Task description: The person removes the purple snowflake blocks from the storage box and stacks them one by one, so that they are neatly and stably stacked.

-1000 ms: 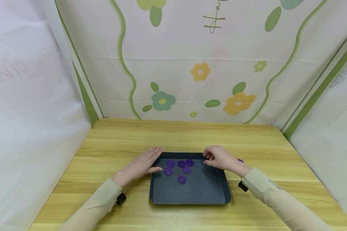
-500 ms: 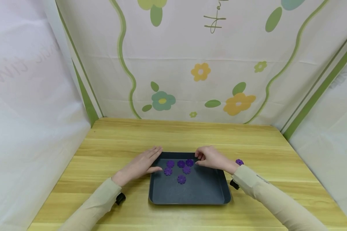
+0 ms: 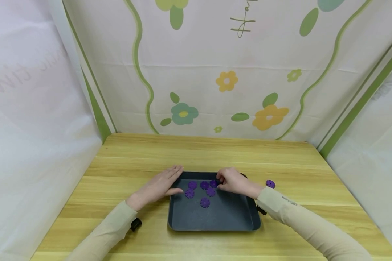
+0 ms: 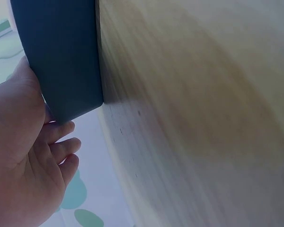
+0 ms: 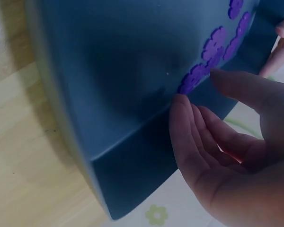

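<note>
A dark grey baking tray (image 3: 215,219) holds several flat purple notched discs, most toward its back left. My left hand (image 3: 158,186) grips the tray's back left corner, thumb over the left rim and fingers along the outside of the back. In the left wrist view those fingers (image 4: 66,150) bend behind the corner. My right hand (image 3: 236,182) reaches over the back rim, its fingertips right at the rearmost purple notched disc (image 3: 213,183). In the right wrist view that disc (image 5: 193,79) shows between thumb and forefinger, which stand apart.
Another purple notched disc (image 3: 270,184) lies on the wooden table (image 3: 143,148), right of the tray and close to the right sleeve. White flower-printed cloth (image 3: 196,54) hangs behind the table and along both sides.
My right hand has moved left along the tray's back to the rearmost disc, uncovering the disc on the table. My left hand and the discs in the tray stay in place.
</note>
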A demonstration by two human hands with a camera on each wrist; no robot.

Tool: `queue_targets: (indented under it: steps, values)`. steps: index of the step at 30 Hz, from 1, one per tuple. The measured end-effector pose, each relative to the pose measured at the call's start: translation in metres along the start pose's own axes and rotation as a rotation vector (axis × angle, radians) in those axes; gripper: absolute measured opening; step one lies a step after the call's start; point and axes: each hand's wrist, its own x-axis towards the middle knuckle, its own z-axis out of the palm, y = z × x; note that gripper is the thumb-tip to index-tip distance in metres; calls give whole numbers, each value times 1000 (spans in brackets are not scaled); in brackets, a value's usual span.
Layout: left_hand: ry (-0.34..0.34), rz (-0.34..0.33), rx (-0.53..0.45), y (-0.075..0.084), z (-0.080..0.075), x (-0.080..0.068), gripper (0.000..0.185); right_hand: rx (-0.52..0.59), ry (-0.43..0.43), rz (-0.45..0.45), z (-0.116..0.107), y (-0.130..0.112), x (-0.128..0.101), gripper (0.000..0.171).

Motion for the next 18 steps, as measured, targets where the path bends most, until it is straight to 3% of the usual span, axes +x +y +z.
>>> queue_targets:
  steps: [18]
  values:
    - [-3, 2, 15, -2, 2, -1, 78, -117, -8, -64, 9, -6, 0, 29]
